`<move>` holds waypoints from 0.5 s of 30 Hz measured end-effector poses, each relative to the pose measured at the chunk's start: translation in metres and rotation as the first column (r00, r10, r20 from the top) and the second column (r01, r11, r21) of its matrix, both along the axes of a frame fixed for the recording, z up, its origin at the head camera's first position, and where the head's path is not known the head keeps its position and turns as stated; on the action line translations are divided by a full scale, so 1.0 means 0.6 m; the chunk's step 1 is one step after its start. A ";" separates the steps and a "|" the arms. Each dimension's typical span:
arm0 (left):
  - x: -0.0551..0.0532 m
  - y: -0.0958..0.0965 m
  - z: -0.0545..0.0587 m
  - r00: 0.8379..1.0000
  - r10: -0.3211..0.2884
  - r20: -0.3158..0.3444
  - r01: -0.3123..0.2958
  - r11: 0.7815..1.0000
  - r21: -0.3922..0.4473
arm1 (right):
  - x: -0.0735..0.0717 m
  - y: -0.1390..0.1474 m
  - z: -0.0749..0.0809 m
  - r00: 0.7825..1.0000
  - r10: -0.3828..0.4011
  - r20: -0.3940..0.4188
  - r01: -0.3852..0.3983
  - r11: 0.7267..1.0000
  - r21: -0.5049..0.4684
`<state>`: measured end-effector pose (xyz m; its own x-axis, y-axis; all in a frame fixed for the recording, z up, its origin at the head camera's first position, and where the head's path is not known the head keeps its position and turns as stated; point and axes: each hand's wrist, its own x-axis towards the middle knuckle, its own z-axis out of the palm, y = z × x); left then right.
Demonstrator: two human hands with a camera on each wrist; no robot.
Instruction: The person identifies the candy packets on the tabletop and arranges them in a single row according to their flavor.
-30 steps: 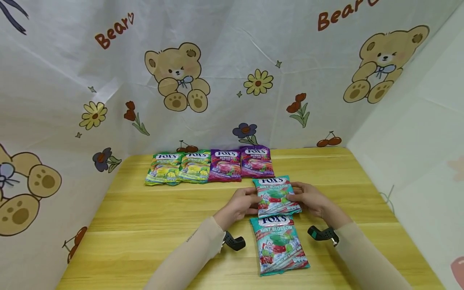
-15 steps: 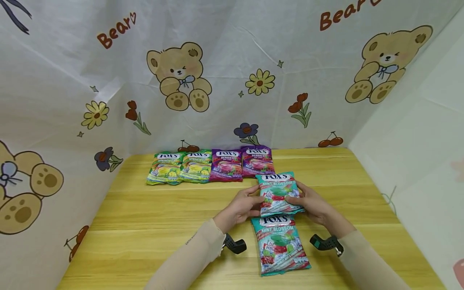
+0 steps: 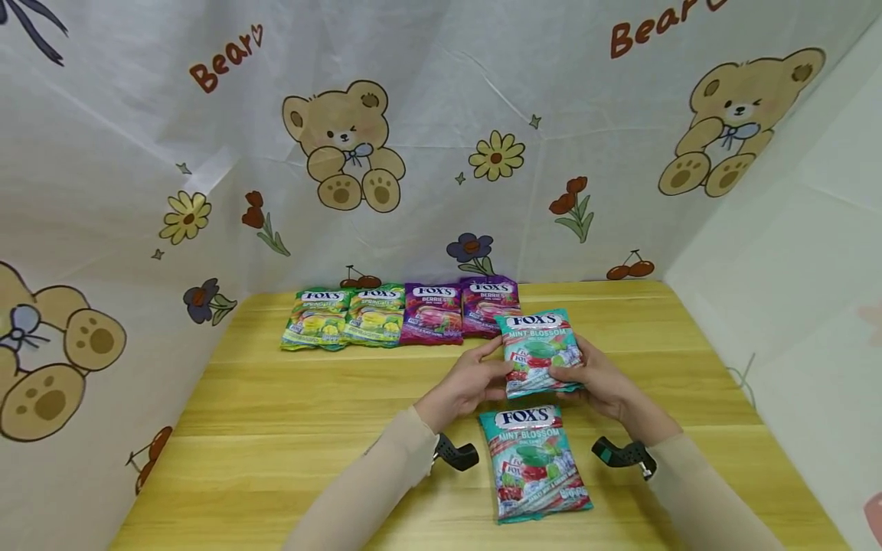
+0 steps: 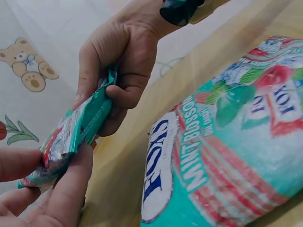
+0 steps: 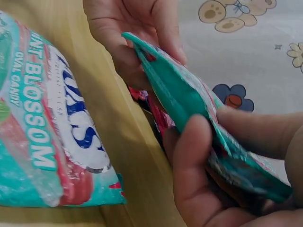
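Note:
Both hands hold one teal Mint Blossom candy bag (image 3: 540, 344) by its sides, raised above the wooden table. On its left edge the left hand (image 3: 472, 383) pinches it, thumb in front and fingers behind. The right hand (image 3: 602, 383) grips the opposite edge, its thumb lying over the front. In the right wrist view the held bag (image 5: 184, 94) is seen edge-on between both hands. A second teal Mint Blossom bag (image 3: 534, 463) lies flat on the table, nearer the person, and fills the right side of the left wrist view.
Along the back of the table (image 3: 289, 413) lies a row: two green-yellow Spring Tea bags (image 3: 375, 317) at left, then two purple Berries bags (image 3: 432, 315). The held bag overlaps the rightmost purple one in the head view. A bear-print cloth (image 3: 427, 214) hangs behind.
The hands have carried the held teal bag up and away from the person, slightly rightward. A gap now shows between it and the lower teal bag, which stays put.

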<state>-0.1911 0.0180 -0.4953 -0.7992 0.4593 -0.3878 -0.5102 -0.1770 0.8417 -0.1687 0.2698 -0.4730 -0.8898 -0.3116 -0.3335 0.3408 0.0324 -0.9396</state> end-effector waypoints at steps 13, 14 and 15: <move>-0.036 0.045 -0.010 0.995 0.102 -0.002 -0.102 0.995 -0.012 | -0.048 0.022 -0.014 0.987 -0.162 0.014 0.162 0.987 0.019; -0.039 0.048 -0.011 0.994 0.107 0.000 -0.107 0.994 -0.017 | -0.052 0.024 -0.014 0.985 -0.171 0.014 0.171 0.985 0.014; -0.042 0.051 -0.011 0.994 0.108 0.001 -0.108 0.994 -0.020 | -0.056 0.026 -0.015 0.985 -0.171 0.010 0.171 0.985 0.009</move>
